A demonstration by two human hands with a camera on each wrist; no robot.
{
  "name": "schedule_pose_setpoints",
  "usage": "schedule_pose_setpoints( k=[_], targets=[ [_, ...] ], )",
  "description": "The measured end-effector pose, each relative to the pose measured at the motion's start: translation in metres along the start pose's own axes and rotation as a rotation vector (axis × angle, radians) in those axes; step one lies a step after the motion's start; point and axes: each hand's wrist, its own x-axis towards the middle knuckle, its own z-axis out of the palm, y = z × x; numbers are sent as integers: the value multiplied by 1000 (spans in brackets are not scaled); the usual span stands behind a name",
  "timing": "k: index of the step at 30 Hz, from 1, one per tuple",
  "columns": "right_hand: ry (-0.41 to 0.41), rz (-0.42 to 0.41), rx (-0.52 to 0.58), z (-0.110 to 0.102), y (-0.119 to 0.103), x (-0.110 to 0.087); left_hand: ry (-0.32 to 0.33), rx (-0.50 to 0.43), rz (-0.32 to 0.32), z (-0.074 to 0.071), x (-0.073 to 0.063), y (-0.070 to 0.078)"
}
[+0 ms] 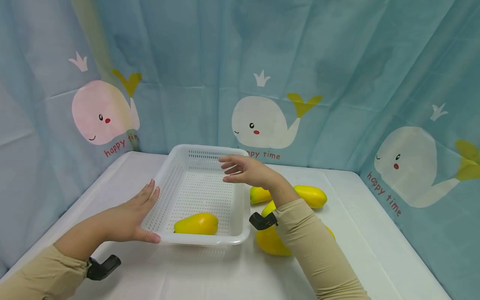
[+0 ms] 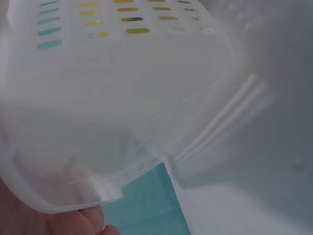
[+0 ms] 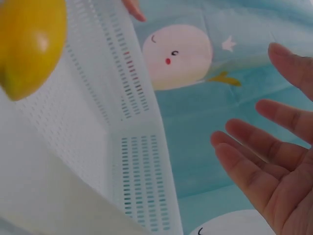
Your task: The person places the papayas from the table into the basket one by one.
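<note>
A white perforated plastic basket [image 1: 204, 239] stands on the table with one yellow mango-shaped fruit [image 1: 196, 224] lying near its front wall. Along the basket's left side rests my left hand [image 1: 129, 216], its fingers extended and its thumb at the front left corner; the left wrist view has its fingertips [image 2: 78, 223] right at the rim. My right hand [image 1: 249, 171] hovers over the basket's far right rim, fingers spread and slightly bent, holding nothing. In the right wrist view that hand's palm [image 3: 298, 200] shows bare beside the basket wall [image 3: 164, 147].
Several more yellow fruits lie right of the basket, one at the back [image 1: 313, 196], one by the rim [image 1: 259, 195] and a larger one nearer the front [image 1: 271, 241], partly hidden by my right forearm. A blue curtain [image 1: 187, 116] with whale prints surrounds the white table [image 1: 375, 233].
</note>
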Motion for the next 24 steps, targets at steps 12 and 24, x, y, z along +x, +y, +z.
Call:
schedule_pose_setpoints(
  k=[12,24],
  targets=[
    [-3,-7,-2,-6,3,-9,-5,-17,-6,-1,-1,0],
    [59,-4,-17,-38,18,-48,-9,-21,-12,-2,-1,-1]
  ],
)
